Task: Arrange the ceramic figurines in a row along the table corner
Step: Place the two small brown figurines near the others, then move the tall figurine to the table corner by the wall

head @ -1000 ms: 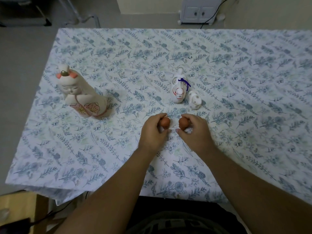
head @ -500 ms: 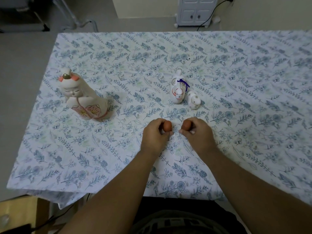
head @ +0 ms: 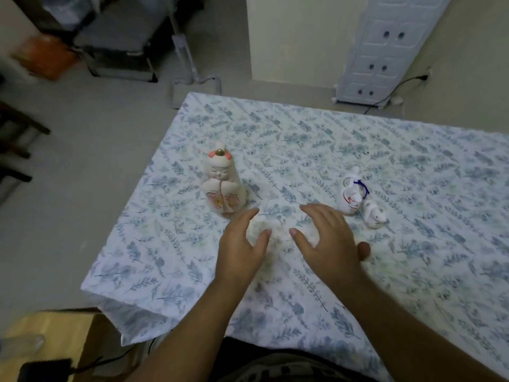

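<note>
My left hand (head: 242,244) and my right hand (head: 327,238) hover side by side over the floral tablecloth (head: 275,139), fingers spread, holding nothing. A small brown figurine (head: 365,249) peeks out just beside my right hand's outer edge; the second brown one is hidden. A tall white doll figurine (head: 223,186) with a pink flower robe stands beyond my left hand. Beyond my right hand stand a white bottle-shaped figurine (head: 351,197) with a purple cord and, touching it, a small white animal figurine (head: 374,216).
The table's left edge and its near-left corner (head: 110,296) lie left of my hands. A wooden box (head: 49,340) sits on the floor below that corner. A white cabinet (head: 385,45) and a cable stand behind the table.
Both hands have let go of the brown figurines, opened and shifted left. The view has swung up and left, so the doll now sits nearer the middle.
</note>
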